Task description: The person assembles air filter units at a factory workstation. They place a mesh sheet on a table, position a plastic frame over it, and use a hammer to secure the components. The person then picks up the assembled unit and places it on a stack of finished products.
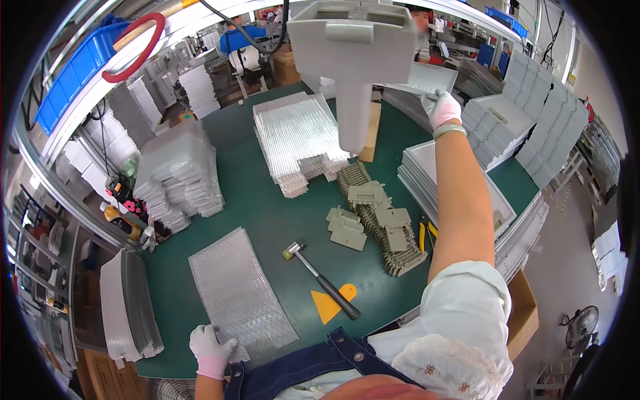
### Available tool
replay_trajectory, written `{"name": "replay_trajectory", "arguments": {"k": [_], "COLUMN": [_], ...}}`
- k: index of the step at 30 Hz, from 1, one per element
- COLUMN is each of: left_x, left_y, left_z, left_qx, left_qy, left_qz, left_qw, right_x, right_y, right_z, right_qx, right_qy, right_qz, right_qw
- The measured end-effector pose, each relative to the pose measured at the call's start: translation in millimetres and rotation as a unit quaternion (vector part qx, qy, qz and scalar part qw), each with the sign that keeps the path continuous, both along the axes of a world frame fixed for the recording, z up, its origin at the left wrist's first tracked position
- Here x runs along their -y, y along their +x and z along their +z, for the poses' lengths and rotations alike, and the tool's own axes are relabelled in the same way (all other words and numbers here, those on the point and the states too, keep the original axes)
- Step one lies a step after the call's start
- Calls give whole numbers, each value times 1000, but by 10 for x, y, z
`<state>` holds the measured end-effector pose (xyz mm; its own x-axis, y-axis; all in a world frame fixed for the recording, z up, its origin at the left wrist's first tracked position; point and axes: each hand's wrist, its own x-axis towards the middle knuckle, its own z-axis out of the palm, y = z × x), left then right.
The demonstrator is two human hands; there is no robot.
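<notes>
At the front left edge of the table, my left hand (pixel 209 351), in a white glove with a pink cuff, is beside the near corner of a silvery honeycomb-patterned sheet (pixel 241 293). Its thumb stands apart from the fingers and it holds nothing. My right arm reaches far to the right; my right hand (pixel 443 109), gloved too, is closed on the edge of a thin silvery panel (pixel 427 79) with a pale frame. Under that arm lies a stack of white-framed panels (pixel 417 167). A hammer (pixel 320 279) rests across a yellow scraper (pixel 324 307) between my hands.
Grey-green plastic pieces (pixel 385 230) lie in rows mid-table, near yellow-handled pliers (pixel 423 237). Silvery sheets are piled at the centre back (pixel 297 137) and left (pixel 177 177). Grey strips (pixel 127 303) stand left. A grey fixture (pixel 353 53) hangs overhead. White frames (pixel 497 127) are stacked right.
</notes>
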<state>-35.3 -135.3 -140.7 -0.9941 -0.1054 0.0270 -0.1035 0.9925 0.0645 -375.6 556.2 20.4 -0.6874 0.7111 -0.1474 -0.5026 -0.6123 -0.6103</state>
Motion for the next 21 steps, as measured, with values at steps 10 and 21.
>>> {"name": "replay_trajectory", "arguments": {"k": [10,21], "left_x": [-31,-158], "left_y": [-103,-240], "left_z": [38,200], "left_qx": [-51,42], "left_qy": [-68,-136], "left_qz": [-102,-193], "left_qw": [991,971], "right_x": [-91,-429], "right_y": [3474,6027], "right_z": [446,94], "right_qx": [79,-6], "right_qy": [387,588], "right_qz": [-61,-6], "right_qw": [917,809]}}
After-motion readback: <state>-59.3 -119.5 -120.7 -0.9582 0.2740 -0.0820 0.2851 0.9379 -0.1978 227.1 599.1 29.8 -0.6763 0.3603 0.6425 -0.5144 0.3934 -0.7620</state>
